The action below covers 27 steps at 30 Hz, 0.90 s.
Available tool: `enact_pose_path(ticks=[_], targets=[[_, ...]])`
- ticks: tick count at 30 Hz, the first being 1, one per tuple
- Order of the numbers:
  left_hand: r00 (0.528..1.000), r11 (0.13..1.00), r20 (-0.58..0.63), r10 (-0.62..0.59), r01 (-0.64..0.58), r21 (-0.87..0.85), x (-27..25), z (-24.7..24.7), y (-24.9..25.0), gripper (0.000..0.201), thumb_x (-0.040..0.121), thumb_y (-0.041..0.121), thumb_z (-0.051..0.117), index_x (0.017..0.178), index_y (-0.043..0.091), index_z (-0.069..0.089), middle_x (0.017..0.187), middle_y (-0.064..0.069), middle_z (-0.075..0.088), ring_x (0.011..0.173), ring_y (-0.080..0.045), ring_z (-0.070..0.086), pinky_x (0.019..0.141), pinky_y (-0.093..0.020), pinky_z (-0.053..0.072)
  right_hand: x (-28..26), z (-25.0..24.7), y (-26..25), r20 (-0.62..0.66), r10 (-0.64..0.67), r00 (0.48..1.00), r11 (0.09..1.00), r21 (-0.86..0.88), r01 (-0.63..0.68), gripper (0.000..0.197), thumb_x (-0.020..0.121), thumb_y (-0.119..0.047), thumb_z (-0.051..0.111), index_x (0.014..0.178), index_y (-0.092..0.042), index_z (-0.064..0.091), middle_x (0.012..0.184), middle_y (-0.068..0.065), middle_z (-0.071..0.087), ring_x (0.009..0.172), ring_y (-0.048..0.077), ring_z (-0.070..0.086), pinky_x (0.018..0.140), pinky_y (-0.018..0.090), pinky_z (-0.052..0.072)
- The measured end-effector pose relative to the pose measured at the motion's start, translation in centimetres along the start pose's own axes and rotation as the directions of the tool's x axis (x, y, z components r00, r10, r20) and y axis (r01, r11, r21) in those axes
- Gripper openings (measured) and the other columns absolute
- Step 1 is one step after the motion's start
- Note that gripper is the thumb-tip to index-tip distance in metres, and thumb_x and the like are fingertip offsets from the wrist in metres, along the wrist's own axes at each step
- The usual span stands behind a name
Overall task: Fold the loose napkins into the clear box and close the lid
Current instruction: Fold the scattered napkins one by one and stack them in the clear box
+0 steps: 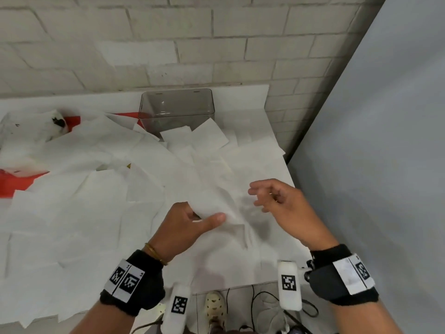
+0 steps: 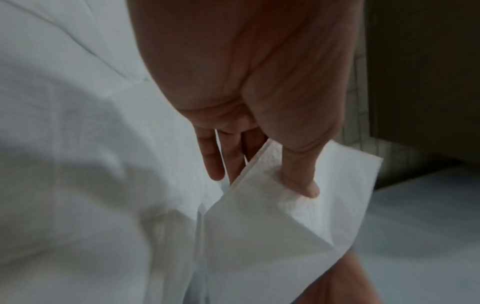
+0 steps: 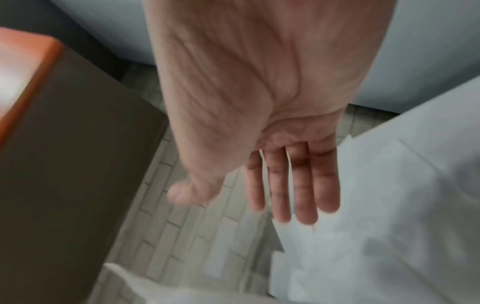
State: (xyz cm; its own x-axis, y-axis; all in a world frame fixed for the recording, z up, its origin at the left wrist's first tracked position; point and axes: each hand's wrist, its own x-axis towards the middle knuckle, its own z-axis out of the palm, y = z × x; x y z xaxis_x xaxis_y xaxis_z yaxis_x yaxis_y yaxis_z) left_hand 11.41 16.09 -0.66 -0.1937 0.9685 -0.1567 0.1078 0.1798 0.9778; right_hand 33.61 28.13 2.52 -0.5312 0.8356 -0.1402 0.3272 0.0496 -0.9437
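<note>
Now, left hand [image 1: 185, 227] has one napkin [image 2: 291, 205] pinched: thumb on top, fingers [image 2: 213, 156] tucked beneath, close to an edge. Wrist view shows that edge as layered plies, so this sheet looks partly folded already. I hold near the edge, not the middle, so the rest hangs free to be turned over.

Right hand [image 1: 281, 203] holds nothing. Fingers extended and loosely spread, palm down, hovering just above the paper to the right of the pinch. Placed there, I judge, to catch the opposite side of the same sheet or to flatten it for a crease. Whether the fingertips touch paper, I cannot tell from the head view; the right wrist view shows them in the air.

Loose napkins [image 1: 101, 189] cover most of the white table [image 1: 243, 92], overlapping, some unfolded flat, some in squares. A few lean against the front wall of the clear box [image 1: 177, 109], which stands at the back of the table by the brick wall [image 1: 216, 44], well apart from both hands. Box looks open at the top and I see nothing inside it. No lid found in any view.

Red patches [image 1: 14, 182] show through the paper at the left; what they belong to is unclear.

Judgement: early in the job. Fold in hand not finished, box unfilled, lid step far off. Thin paper; a hard tug on one pinch could tear it.
</note>
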Motion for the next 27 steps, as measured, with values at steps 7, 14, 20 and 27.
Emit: enact_pose_path(ticks=[7, 14, 20, 27], targets=[[0.938, 0.979, -0.325, -0.123, 0.061, -0.195, -1.4, -3.8, -0.8, 0.012, 0.094, 0.025, 0.073, 0.097, 0.015, 0.08, 0.098, 0.005, 0.081, 0.093, -0.011, 0.077, 0.076, -0.021, 0.058, 5.0, 4.3, 5.6, 0.018, 0.139, 0.99, 0.822, -0.56, -0.106, 0.073, 0.086, -0.054, 0.076, 0.148, -0.027, 0.049, 0.144, -0.005, 0.052, 0.133, 0.018, 0.047, 0.112, 0.031, 0.038], [0.886, 0.925, -0.381, -0.264, 0.12, -0.36, -2.5, -5.8, -2.2, 0.041, 0.082, 0.052, 0.081, 0.101, 0.016, 0.081, 0.109, -0.009, 0.079, 0.105, -0.031, 0.074, 0.095, -0.049, 0.058, 7.9, 6.3, 5.2, -0.098, 0.2, 0.975, 0.779, -0.587, -0.219, 0.092, 0.076, -0.068, 0.077, 0.147, -0.02, 0.045, 0.136, 0.003, 0.055, 0.13, 0.026, 0.051, 0.108, 0.038, 0.043], [0.893, 0.927, -0.343, -0.292, 0.176, -0.331, -2.6, -4.8, -2.3, 0.025, 0.098, 0.034, 0.067, 0.101, 0.011, 0.077, 0.095, -0.005, 0.081, 0.08, -0.018, 0.076, 0.063, -0.027, 0.059, 9.4, 5.7, 4.6, -0.078, 0.282, 0.956, 0.81, -0.515, -0.281, 0.047, 0.088, -0.025, 0.078, 0.131, -0.014, 0.061, 0.107, -0.001, 0.067, 0.112, 0.021, 0.065, 0.095, 0.028, 0.048], [0.942, 0.783, -0.121, -0.314, 0.185, -0.593, -1.7, -2.9, -1.6, 0.039, 0.095, 0.029, 0.063, 0.124, 0.004, 0.071, 0.121, -0.016, 0.075, 0.105, -0.028, 0.074, 0.083, -0.037, 0.063, 6.3, 4.5, 1.4, -0.097, 0.098, 0.99, 0.993, -0.062, -0.104, 0.01, 0.092, -0.026, 0.077, 0.102, -0.026, 0.077, 0.09, -0.011, 0.072, 0.088, 0.009, 0.068, 0.082, 0.024, 0.052]])
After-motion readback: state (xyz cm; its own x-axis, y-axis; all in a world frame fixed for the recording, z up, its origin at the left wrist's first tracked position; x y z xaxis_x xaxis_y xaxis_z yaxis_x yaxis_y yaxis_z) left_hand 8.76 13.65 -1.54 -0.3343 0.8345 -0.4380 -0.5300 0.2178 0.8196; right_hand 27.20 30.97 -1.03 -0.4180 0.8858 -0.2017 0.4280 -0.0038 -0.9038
